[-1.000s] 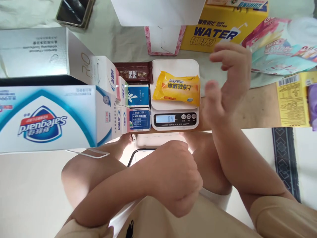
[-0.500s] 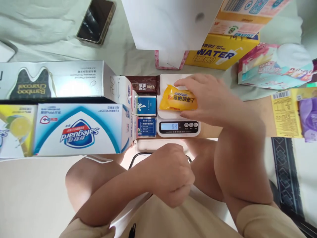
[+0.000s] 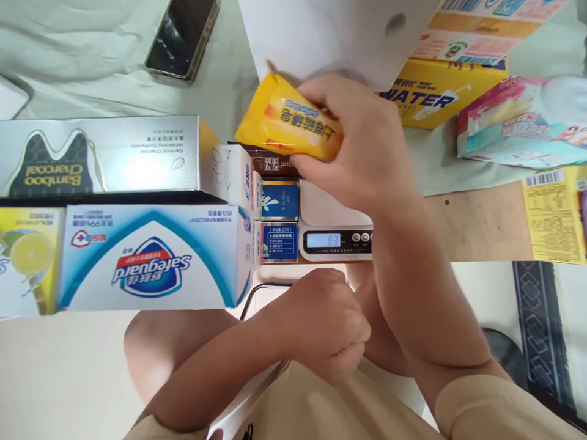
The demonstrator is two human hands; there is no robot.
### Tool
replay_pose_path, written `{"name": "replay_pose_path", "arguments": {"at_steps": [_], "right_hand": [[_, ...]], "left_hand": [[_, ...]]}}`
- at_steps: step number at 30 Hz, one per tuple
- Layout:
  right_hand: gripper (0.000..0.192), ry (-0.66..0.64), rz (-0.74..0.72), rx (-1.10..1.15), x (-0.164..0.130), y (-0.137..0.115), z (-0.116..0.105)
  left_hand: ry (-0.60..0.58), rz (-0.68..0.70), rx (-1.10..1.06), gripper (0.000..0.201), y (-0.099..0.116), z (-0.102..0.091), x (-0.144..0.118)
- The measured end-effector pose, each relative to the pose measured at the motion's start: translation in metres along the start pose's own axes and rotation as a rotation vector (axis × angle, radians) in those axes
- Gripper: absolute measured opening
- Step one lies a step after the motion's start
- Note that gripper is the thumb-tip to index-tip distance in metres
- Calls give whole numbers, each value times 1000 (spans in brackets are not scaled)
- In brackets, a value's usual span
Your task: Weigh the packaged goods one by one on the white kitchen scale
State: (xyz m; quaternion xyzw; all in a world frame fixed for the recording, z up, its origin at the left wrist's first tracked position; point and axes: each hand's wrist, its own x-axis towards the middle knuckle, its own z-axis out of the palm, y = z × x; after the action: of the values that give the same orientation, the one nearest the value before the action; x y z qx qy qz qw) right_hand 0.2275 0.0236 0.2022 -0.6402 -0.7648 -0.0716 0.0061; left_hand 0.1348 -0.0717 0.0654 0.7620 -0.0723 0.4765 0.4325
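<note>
My right hand grips a yellow soap packet and holds it in the air, up and to the left of the white kitchen scale. The scale's platform is bare and its display reads 83. My left hand is a closed fist with nothing in it, resting near my lap below the scale. Two small blue boxes stand just left of the scale, with a brown wrapped bar behind them.
A large Safeguard box and a silver Bamboo Charcoal box fill the left. A phone lies at the back. A yellow WATER box, pink and teal packs and a yellow package are on the right.
My right hand came down onto the yellow soap packet on the scale, gripped it and lifted it up and to the left. The scale reading went from 84 to 83. My left fist stayed put.
</note>
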Motion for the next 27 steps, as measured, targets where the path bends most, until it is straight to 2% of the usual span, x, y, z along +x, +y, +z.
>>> {"name": "replay_pose_path", "arguments": {"at_steps": [4,8,11,13,20,27], "right_hand": [[48,-36,-58,25,17,-7,21],[59,-106,-86,29,21,-6,36],[50,-168,-169,93,21,0,39],[42,-152,-192,127,20,5,39],[35,-32,-91,76,14,16,36],[43,-133,15,16,10,11,35]], "left_hand": [[9,-13,23,27,-3,-3,-7],[28,-57,45,27,-5,-6,-14],[13,-98,44,27,-6,-9,-17],[5,-123,32,27,-6,-9,-18],[47,-105,14,27,-6,-4,-12],[12,-94,43,24,-6,-2,-10]]}}
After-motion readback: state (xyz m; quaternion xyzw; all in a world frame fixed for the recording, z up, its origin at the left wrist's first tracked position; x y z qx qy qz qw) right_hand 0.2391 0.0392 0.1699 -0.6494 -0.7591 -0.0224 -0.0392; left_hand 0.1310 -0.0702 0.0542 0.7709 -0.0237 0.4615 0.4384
